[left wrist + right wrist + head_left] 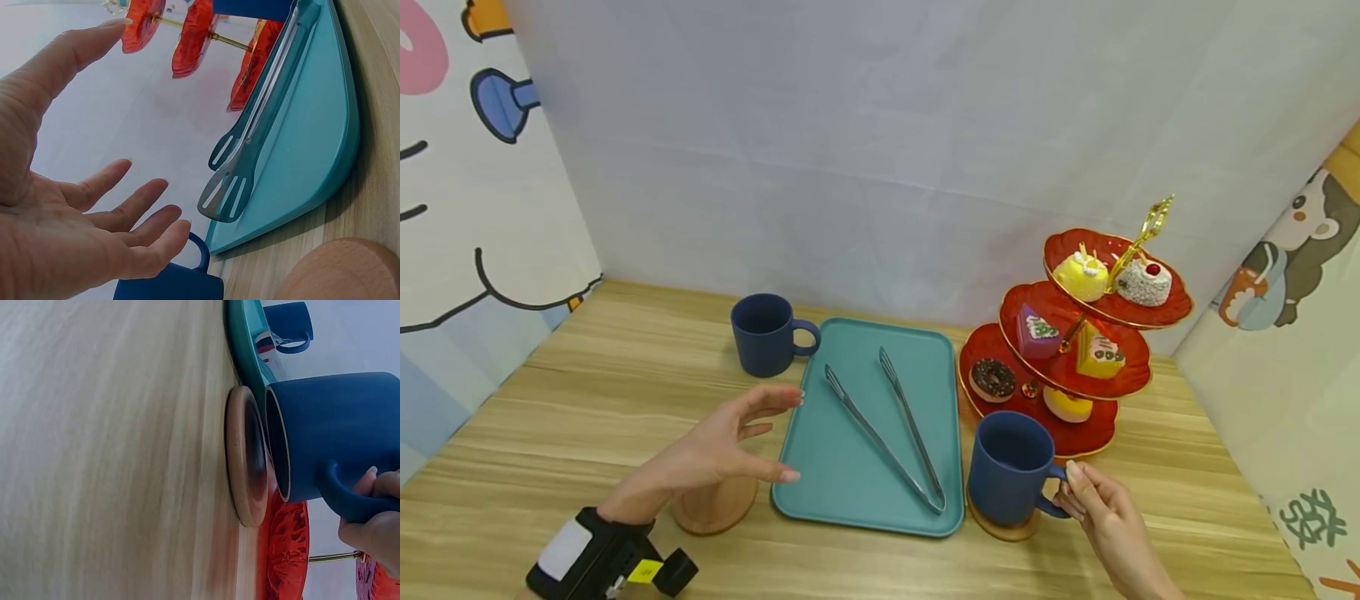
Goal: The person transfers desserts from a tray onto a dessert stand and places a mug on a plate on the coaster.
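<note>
My right hand [1105, 517] pinches the handle of a dark blue mug [1011, 467]. In the right wrist view the mug's pale-ringed underside shows, slightly tilted, just above a round wooden coaster [244, 456]. My left hand [726, 437] hovers with thumb and fingers spread, holding nothing, near the left edge of a teal tray [820, 492]. Metal tongs [880, 442] with slotted ends lie spread on the tray. Beneath the left hand is another wooden coaster [711, 508], partly hidden by it. A second blue mug [763, 337] stands behind that hand, its handle toward the tray.
At the right, close behind the held mug, rises a three-tier red stand [1078, 433] with a gold handle. It bears small cakes, a chocolate doughnut [992, 380] and a yellow one [1067, 407]. A white cloth [850, 167] hangs behind the wooden table [587, 400]; printed cloths flank it.
</note>
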Tool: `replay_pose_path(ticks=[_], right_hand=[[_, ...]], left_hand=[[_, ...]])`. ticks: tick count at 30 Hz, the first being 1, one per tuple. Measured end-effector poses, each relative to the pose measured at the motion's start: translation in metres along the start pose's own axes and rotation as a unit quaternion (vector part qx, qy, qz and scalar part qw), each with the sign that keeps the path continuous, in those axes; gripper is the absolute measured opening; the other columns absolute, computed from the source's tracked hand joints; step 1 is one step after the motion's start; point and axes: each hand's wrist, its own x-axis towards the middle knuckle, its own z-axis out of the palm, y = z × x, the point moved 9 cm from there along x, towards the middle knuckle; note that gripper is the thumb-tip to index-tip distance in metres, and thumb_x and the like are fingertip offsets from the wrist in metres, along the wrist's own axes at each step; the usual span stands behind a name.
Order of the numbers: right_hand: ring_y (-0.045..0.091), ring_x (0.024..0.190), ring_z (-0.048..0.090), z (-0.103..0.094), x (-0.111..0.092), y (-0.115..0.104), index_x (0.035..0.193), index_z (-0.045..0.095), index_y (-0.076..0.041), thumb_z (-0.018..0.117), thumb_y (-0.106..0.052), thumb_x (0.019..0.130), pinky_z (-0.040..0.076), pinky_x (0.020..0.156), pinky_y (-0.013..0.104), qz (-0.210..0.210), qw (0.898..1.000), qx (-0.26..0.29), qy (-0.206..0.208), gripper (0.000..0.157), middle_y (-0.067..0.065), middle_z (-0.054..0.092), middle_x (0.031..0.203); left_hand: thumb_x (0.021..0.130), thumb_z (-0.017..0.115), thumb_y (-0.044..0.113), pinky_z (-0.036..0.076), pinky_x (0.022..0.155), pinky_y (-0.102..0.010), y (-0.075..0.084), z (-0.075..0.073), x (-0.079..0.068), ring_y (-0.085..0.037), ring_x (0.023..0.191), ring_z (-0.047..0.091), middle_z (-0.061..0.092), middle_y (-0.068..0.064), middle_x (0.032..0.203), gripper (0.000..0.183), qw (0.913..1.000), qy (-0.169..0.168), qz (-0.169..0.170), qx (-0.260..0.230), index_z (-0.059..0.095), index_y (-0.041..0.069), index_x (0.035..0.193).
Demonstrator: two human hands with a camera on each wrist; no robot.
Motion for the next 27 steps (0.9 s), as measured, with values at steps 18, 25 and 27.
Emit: replay_pose_path(ticks=[18, 25, 27], right_hand=[[0.027, 0.059, 0.021, -0.005, -0.006, 0.002, 0.081, 0.052, -0.008, 0.027, -0.002, 0.105, 0.033, 0.059, 0.027, 0.006, 1.0, 0.031, -0.004, 0.035, 0.011, 0.023, 0.065], [0.026, 0.061, 0.027, -0.012, -0.009, 0.012, 0.08, 0.055, -0.008, 0.027, 0.002, 0.104, 0.024, 0.062, 0.032, 0.035, 0.997, 0.071, -0.003, 0.038, 0.008, 0.028, 0.065], [0.025, 0.062, 0.028, -0.014, -0.011, 0.014, 0.079, 0.055, -0.008, 0.026, 0.002, 0.104, 0.021, 0.064, 0.035, 0.047, 0.996, 0.078, -0.002, 0.039, 0.005, 0.032, 0.065]], left_hand=[[0.075, 0.079, 0.009, 0.026, 0.102, -0.071, -0.003, 0.002, 0.001, -0.048, 0.13, 0.032, 0.038, -0.034, 0.14, 0.079, 1.0, -0.004, -0.006, -0.002, 0.036, -0.01, 0.138], [0.075, 0.079, 0.01, 0.027, 0.102, -0.071, -0.005, 0.003, 0.001, -0.048, 0.13, 0.032, 0.038, -0.034, 0.14, 0.079, 0.9999, -0.008, -0.012, -0.002, 0.036, -0.009, 0.138], [0.075, 0.079, 0.01, 0.027, 0.102, -0.071, -0.005, 0.003, 0.001, -0.048, 0.13, 0.033, 0.038, -0.034, 0.14, 0.08, 0.9999, -0.007, -0.011, -0.001, 0.036, -0.009, 0.138]])
